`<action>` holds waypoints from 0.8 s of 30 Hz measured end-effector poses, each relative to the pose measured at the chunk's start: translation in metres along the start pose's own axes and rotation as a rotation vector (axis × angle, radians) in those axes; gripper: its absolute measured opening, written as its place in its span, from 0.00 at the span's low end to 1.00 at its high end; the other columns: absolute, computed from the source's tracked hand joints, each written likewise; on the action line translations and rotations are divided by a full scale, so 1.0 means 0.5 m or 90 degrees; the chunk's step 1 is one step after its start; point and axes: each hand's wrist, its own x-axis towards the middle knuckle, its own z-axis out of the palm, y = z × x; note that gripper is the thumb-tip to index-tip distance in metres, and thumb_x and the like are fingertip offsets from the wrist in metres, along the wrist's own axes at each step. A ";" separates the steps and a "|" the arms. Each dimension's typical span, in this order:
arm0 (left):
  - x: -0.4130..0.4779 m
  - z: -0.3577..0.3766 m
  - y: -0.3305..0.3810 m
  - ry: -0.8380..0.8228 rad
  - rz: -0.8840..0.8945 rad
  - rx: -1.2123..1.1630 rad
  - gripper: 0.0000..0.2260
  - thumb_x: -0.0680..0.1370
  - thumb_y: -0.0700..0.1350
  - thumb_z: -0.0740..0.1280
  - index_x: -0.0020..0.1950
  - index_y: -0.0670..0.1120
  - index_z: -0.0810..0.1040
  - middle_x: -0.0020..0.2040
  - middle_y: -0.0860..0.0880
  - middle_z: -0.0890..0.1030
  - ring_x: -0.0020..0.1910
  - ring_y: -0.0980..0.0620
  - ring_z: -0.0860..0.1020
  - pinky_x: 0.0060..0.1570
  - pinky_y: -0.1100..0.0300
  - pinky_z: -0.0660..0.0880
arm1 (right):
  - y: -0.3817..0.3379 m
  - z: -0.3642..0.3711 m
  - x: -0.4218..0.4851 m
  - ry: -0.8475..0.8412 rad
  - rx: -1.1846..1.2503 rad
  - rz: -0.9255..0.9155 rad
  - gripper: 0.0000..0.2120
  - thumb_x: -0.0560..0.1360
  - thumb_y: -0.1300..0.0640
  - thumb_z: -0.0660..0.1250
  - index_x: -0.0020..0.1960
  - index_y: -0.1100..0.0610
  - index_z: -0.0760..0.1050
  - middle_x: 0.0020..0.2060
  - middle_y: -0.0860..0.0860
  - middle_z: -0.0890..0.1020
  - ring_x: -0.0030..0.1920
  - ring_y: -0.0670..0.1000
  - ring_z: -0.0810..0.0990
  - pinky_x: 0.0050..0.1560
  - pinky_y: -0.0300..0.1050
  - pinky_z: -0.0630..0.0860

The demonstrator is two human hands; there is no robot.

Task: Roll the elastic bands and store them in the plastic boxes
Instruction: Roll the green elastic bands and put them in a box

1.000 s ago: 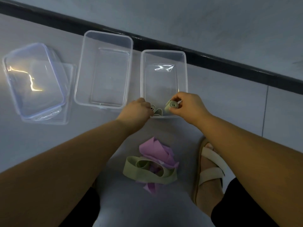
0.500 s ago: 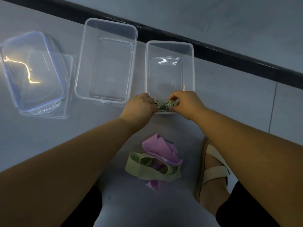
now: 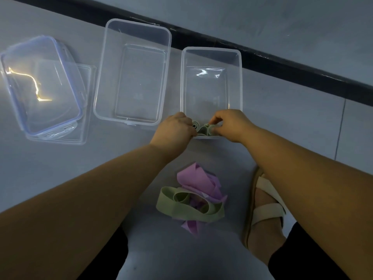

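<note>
Two clear plastic boxes stand side by side on the grey floor: a larger box (image 3: 133, 71) on the left and a smaller box (image 3: 211, 57) on the right. Both my hands are at the near end of the smaller box. My left hand (image 3: 173, 131) pinches one rolled end of a green elastic band (image 3: 201, 129), and my right hand (image 3: 230, 124) pinches the other rolled end. The band sits low inside the box against its near wall. A loose heap of bands lies nearer to me: a green loop (image 3: 187, 205) and pink bands (image 3: 198, 181).
Two clear lids (image 3: 40, 87) lie stacked at the left of the boxes. A black skirting strip (image 3: 282, 63) runs along the wall behind them. My sandalled foot (image 3: 264, 211) rests on the floor to the right of the heap.
Both hands have come closer together and lowered the rolled green band into the near end of the smaller box. The view has shifted slightly.
</note>
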 end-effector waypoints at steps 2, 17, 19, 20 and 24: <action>0.000 0.000 -0.001 0.004 0.001 -0.003 0.05 0.59 0.35 0.72 0.31 0.44 0.83 0.27 0.45 0.78 0.30 0.42 0.77 0.28 0.55 0.77 | 0.000 0.002 -0.001 0.020 0.020 0.010 0.12 0.74 0.59 0.69 0.57 0.58 0.78 0.57 0.55 0.79 0.56 0.54 0.77 0.54 0.41 0.71; 0.002 -0.002 0.003 -0.010 -0.027 -0.028 0.08 0.60 0.31 0.76 0.33 0.42 0.84 0.29 0.43 0.79 0.31 0.40 0.78 0.30 0.53 0.77 | -0.009 0.006 0.015 0.061 -0.071 0.039 0.18 0.72 0.57 0.71 0.60 0.57 0.73 0.58 0.56 0.74 0.54 0.57 0.75 0.51 0.46 0.70; 0.001 -0.002 0.003 -0.012 -0.036 -0.030 0.06 0.63 0.32 0.73 0.35 0.42 0.84 0.31 0.42 0.80 0.34 0.39 0.78 0.32 0.52 0.77 | -0.009 0.009 0.014 0.080 -0.090 0.029 0.17 0.72 0.56 0.71 0.59 0.56 0.74 0.59 0.56 0.72 0.57 0.57 0.74 0.55 0.48 0.71; 0.001 -0.002 0.003 -0.018 -0.049 -0.025 0.06 0.66 0.32 0.71 0.38 0.41 0.85 0.33 0.42 0.80 0.37 0.38 0.78 0.35 0.51 0.77 | -0.009 0.010 0.013 0.086 -0.105 0.021 0.17 0.72 0.56 0.71 0.59 0.55 0.75 0.59 0.55 0.72 0.58 0.57 0.72 0.57 0.49 0.72; 0.000 -0.009 0.006 -0.043 -0.049 -0.023 0.07 0.62 0.31 0.75 0.35 0.41 0.84 0.31 0.42 0.80 0.34 0.39 0.78 0.33 0.52 0.77 | -0.015 0.004 0.013 0.061 -0.162 0.004 0.11 0.74 0.54 0.69 0.55 0.54 0.79 0.55 0.55 0.77 0.59 0.56 0.71 0.57 0.50 0.73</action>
